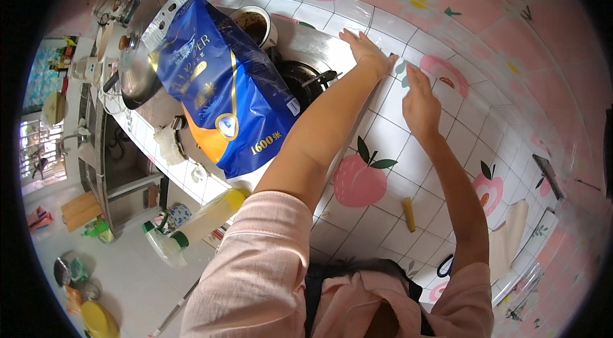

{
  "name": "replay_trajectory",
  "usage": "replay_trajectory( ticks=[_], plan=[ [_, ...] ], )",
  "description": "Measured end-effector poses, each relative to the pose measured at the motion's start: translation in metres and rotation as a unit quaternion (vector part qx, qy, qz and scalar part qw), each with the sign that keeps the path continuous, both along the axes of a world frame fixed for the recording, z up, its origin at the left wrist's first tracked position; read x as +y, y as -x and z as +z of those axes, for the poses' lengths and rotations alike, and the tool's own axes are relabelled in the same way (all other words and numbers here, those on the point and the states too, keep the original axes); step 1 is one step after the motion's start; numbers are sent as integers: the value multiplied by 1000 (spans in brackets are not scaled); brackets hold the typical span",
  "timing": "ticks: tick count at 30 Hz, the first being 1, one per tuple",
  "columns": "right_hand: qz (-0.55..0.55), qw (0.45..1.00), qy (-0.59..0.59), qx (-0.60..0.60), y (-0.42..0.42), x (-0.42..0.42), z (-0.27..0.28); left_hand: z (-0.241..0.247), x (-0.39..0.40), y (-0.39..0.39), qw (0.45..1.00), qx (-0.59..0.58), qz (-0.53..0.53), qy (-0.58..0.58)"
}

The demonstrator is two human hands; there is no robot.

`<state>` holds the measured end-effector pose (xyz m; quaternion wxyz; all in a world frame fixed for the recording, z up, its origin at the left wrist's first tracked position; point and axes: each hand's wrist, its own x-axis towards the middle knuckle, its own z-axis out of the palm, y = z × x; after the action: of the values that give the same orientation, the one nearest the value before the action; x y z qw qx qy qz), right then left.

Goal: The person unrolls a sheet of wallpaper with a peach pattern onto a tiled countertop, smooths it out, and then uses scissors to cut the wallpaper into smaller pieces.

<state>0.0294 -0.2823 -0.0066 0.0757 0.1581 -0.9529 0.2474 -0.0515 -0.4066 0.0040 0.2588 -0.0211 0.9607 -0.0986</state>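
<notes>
My left hand (368,54) reaches far forward, fingers spread, over the seam between the steel gas stove top (316,41) and the white tile-patterned sheet (383,98) with pink fruit prints. Its thumb points towards my right hand (422,107), which rests on or just above that sheet with its fingers extended and close together. Neither hand shows anything held. A big blue plastic pack (225,94) lies on the stove, left of my left forearm. Beyond it is a white enamel mug (252,26) with dark stains inside. A yellow strip (408,214) lies on the sheet between my forearms.
A lidded steel pot (141,58), a burner (304,80) and a crumpled cloth (170,145) are at left. A spray bottle (167,242) is beside the counter edge. Dark-handled scissors, partly hidden (445,266), and a beige sheet (510,237) lie at right. Pink tiled wall (479,12) bounds the counter.
</notes>
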Motion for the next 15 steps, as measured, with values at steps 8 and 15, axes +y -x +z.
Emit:
replay_trajectory(
  ticks=[8, 15],
  plan=[
    [-177, 966, 158, -103, -128, 69, -8, 15, 10, -31, 951, 67, -93, -286],
    [-294, 917, 263, -62, -234, 119, -36, 22, 75, -155, 812, 245, -15, -530]
  ],
)
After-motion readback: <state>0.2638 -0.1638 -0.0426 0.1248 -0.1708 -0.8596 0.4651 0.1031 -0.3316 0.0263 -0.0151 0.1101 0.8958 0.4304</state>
